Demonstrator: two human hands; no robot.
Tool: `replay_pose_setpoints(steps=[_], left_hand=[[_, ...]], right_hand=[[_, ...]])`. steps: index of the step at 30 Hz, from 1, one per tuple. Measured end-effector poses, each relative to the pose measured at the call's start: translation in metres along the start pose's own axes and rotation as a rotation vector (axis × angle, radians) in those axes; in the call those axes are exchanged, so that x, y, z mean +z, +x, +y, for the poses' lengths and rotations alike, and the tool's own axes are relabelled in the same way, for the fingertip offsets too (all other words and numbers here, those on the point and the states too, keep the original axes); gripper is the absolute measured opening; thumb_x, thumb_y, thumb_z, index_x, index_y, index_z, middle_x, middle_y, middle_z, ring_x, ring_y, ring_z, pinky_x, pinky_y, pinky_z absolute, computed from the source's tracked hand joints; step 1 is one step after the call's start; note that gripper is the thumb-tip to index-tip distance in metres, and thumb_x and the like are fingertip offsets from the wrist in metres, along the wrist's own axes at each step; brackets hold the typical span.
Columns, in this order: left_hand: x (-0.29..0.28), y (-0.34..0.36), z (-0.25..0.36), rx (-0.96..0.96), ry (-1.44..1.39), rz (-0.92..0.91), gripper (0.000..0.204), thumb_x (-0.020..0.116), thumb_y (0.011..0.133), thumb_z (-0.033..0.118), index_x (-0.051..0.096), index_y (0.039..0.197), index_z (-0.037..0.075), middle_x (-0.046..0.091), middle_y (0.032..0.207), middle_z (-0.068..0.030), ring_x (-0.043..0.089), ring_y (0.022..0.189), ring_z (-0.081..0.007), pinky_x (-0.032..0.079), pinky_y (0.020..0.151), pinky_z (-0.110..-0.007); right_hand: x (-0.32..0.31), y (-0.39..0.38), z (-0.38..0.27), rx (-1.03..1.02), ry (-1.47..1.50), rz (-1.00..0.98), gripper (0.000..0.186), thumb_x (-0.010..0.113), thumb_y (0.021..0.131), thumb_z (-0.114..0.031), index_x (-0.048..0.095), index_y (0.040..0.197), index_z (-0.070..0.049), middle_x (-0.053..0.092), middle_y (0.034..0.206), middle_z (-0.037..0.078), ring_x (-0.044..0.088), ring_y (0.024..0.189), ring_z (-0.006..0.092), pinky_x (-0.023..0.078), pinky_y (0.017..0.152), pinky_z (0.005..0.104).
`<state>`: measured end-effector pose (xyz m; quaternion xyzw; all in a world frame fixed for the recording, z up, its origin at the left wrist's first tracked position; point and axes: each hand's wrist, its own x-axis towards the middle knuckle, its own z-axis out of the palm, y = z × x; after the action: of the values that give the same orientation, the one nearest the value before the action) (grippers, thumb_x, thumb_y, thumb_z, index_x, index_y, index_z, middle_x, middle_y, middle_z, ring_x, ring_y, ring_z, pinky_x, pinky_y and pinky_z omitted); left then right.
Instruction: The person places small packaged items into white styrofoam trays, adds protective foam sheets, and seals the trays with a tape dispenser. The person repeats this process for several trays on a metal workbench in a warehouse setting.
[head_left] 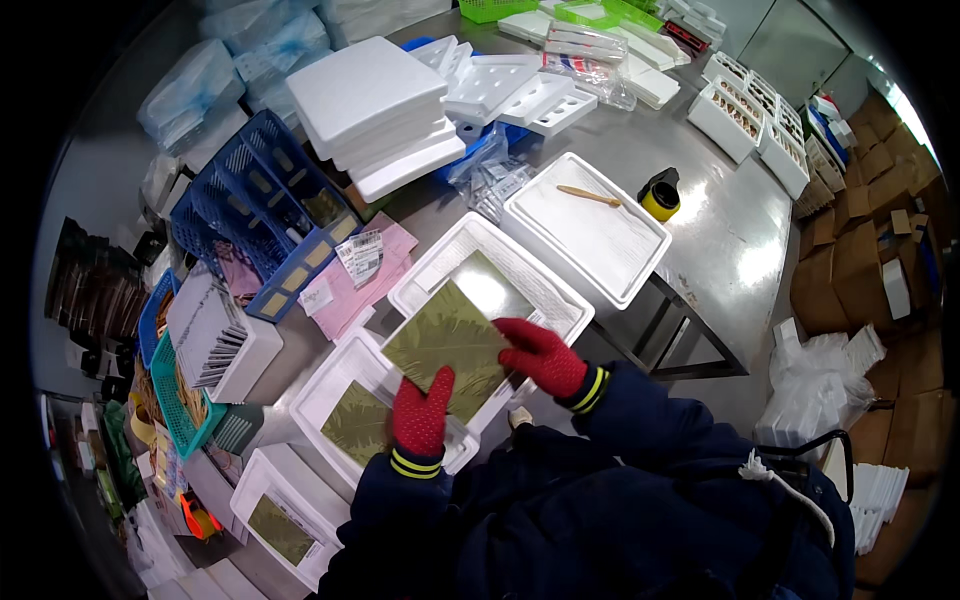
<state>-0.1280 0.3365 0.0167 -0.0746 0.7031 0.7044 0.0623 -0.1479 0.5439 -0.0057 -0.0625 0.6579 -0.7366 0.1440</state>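
Note:
Both my hands wear red dotted gloves. Between them is a flat square green sheet with a leaf pattern (446,342), tilted above the foam boxes. My left hand (420,414) is closed on its near edge, thumb on top. At its right edge, my right hand (543,358) grips the same sheet. Beneath and beyond it lies a white foam box (556,291) with a shiny rectangular piece inside. Left of my left hand, another leaf-patterned sheet (354,416) rests in a second white foam box (312,388). A third foam box (262,470) at the lower left holds a similar sheet (281,530).
A foam box (530,215) with a wooden-handled tool on top stands at the table's edge, near a yellow-and-black tape roll (661,200). Foam lids (370,95) are stacked beyond a blue divided basket (262,190). Pink paper (385,262) lies beside it. Cardboard boxes (848,280) line the right.

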Motion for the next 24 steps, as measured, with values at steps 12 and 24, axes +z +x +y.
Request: replay_pose_setpoints(steps=[12,24], left_hand=[[0.015,-0.018,0.007,-0.227,-0.078,-0.047,0.031,0.054,0.088,0.013,0.05,0.113,-0.005,0.063,0.09,-0.012,0.062,0.081,-0.0208,0.05,0.075,-0.031],[-0.033,-0.149,-0.049,0.664,0.619,0.196,0.023,0.062,0.08,0.004,0.059,0.103,-0.001,0.062,0.085,-0.0114,0.061,0.074,-0.0196,0.05,0.065,-0.029]], right_hand=[[-0.281,0.109,0.035,-0.423,-1.261,0.693,0.035,0.061,0.073,-0.024,0.062,0.105,-0.009,0.061,0.103,0.015,0.056,0.095,0.0346,0.045,0.083,0.0423],[-0.003,0.116,0.002,-0.569,-0.559,-0.117,0.025,0.061,0.078,0.002,0.062,0.102,-0.004,0.065,0.094,0.01,0.063,0.088,0.0188,0.049,0.077,0.028]])
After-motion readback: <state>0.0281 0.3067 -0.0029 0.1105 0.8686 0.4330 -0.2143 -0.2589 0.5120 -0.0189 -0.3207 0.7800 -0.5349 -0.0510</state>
